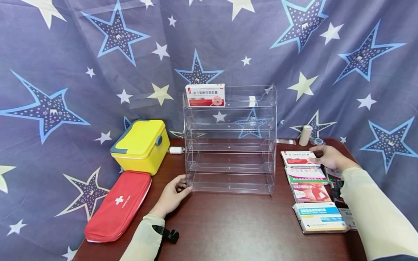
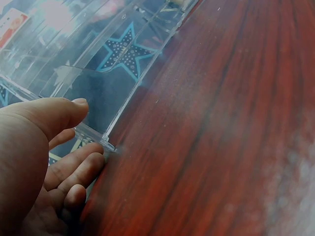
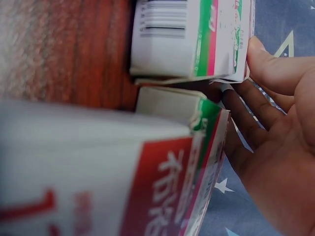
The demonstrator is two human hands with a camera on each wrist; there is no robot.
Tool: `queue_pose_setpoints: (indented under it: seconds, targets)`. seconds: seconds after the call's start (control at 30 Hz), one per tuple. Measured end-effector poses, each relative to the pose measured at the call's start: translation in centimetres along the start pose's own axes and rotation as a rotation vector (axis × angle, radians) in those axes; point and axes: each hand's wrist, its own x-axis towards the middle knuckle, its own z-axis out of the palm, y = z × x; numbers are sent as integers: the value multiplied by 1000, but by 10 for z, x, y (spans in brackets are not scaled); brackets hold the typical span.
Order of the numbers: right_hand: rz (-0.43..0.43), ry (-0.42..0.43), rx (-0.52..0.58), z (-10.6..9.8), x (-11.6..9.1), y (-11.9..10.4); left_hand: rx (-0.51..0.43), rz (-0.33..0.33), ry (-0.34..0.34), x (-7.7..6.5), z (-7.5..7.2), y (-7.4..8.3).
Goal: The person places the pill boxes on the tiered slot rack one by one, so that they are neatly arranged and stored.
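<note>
A clear acrylic display rack (image 1: 229,167) with several tiers stands mid-table. One red-and-white medicine box (image 1: 205,95) sits at the left of its top tier. My left hand (image 1: 173,195) holds the rack's lower left corner, thumb (image 2: 66,114) over the side panel and fingers (image 2: 81,169) curled by the edge. On the right, my right hand (image 1: 331,157) grips the right end of another red-and-white medicine box (image 1: 298,158), thumb on it and fingers at its far edge. Below that lie a green-and-white box (image 1: 307,175), a red-and-pink box (image 1: 311,192) and a blue-and-white box (image 1: 320,217).
Left of the rack are a yellow lidded case (image 1: 140,145), a red first aid pouch (image 1: 118,206) and a small white bottle (image 1: 176,150). A pale cylinder (image 1: 305,135) stands at the back right. More boxes (image 1: 347,218) lie partly under my right arm. A star-patterned curtain (image 1: 228,43) hangs behind the table.
</note>
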Motion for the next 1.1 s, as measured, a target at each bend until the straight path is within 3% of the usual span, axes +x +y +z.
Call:
queue_pose_setpoints:
  seconds: [0.77,0.97,1.1]
  targets:
    - [-45,86,1,-2,-3,0,-17,6,2,0,1,-1]
    - [-63,179,10,-5,-5,0,-15,5,0,0,1,-1]
    - [-51,267,74,-9,-7,3,-14,8,0,0,0,-1]
